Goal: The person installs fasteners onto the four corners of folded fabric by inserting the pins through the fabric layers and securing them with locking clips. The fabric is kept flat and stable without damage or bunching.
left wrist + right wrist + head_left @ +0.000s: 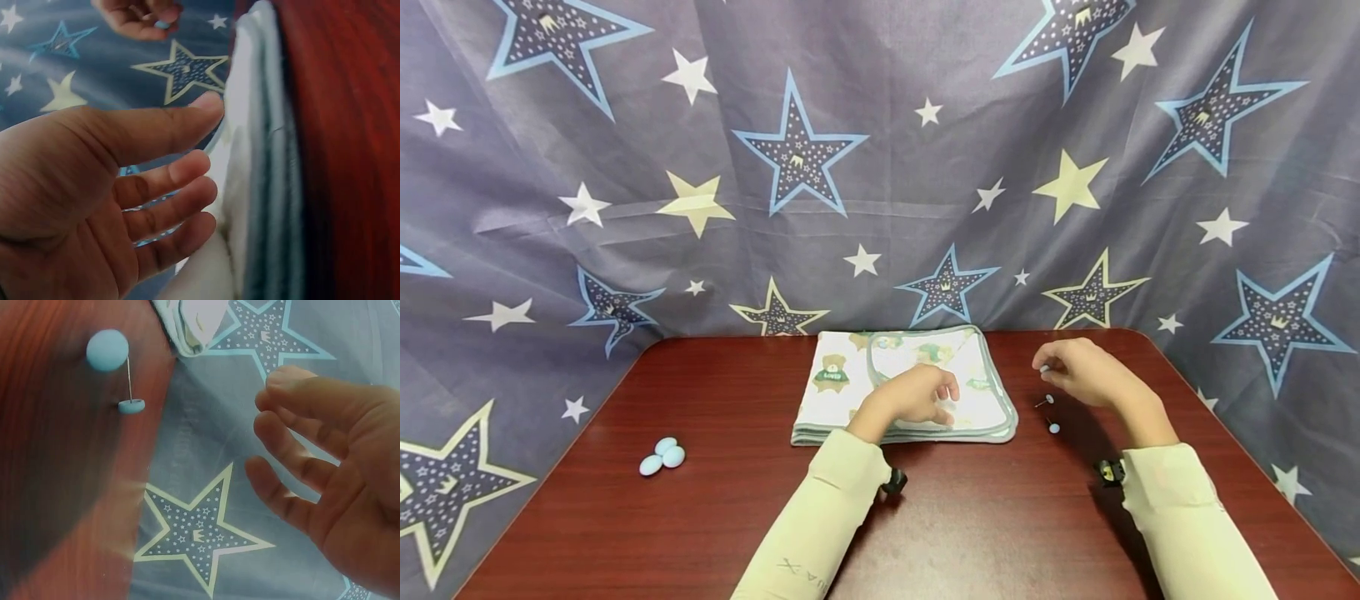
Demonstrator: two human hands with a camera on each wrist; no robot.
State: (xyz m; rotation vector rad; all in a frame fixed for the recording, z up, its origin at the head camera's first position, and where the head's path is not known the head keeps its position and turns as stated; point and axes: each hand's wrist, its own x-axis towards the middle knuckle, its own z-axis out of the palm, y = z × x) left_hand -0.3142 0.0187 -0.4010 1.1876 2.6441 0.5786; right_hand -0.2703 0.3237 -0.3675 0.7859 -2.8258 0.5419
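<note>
A folded white blanket [831, 412] with grey-green edging and a bear print lies at the table's back middle. Over it hovers my left hand [913, 393], its fingers loosely bent and thumb apart; the left wrist view shows nothing held. Off the blanket's right side, my right hand [1078, 371] is raised above the table, thumb and fingertips pinching a small light blue piece [162, 25]. Most of that piece is hidden by the fingers. Below this hand lie two pins with light blue round heads, one pin [1048, 399] behind the other pin [1054, 427].
Three light blue oval pieces [662, 455] lie grouped on the left of the dark red wooden table [715, 533]. A grey curtain [887, 225] printed with stars hangs along the table's back and sides. Dark devices sit at both wrists.
</note>
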